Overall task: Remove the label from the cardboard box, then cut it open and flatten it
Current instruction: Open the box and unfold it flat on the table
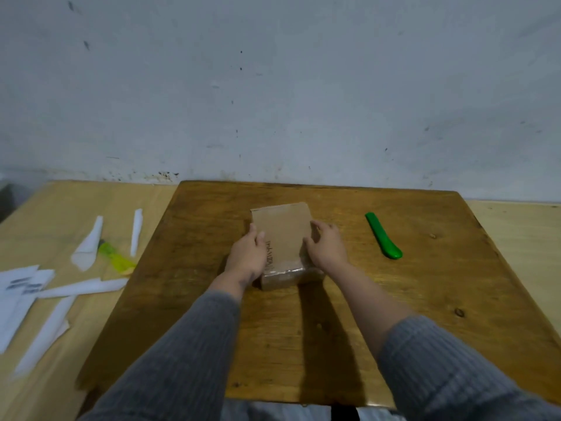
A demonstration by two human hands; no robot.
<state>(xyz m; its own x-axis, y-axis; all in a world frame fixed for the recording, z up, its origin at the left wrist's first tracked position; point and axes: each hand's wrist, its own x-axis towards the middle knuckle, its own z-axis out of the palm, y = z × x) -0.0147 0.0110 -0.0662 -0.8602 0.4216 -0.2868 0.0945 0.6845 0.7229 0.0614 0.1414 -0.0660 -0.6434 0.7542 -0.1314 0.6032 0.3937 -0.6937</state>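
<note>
A small brown cardboard box (283,235) lies on the dark wooden table (349,314), a little beyond its middle. Dark writing runs along the box's left side, and clear tape shines on its near end. My left hand (247,256) grips the box's left edge, thumb on top. My right hand (326,246) holds the right edge, fingers spread over the top. A green box cutter (383,235) rests on the table to the right of the box, apart from both hands. No label shows on the box's upper face.
On the lighter surface to the left lie several torn white paper strips (88,241), printed label pieces (21,284) and a yellow-green cutter (117,258). A pale wall (273,86) stands right behind the table.
</note>
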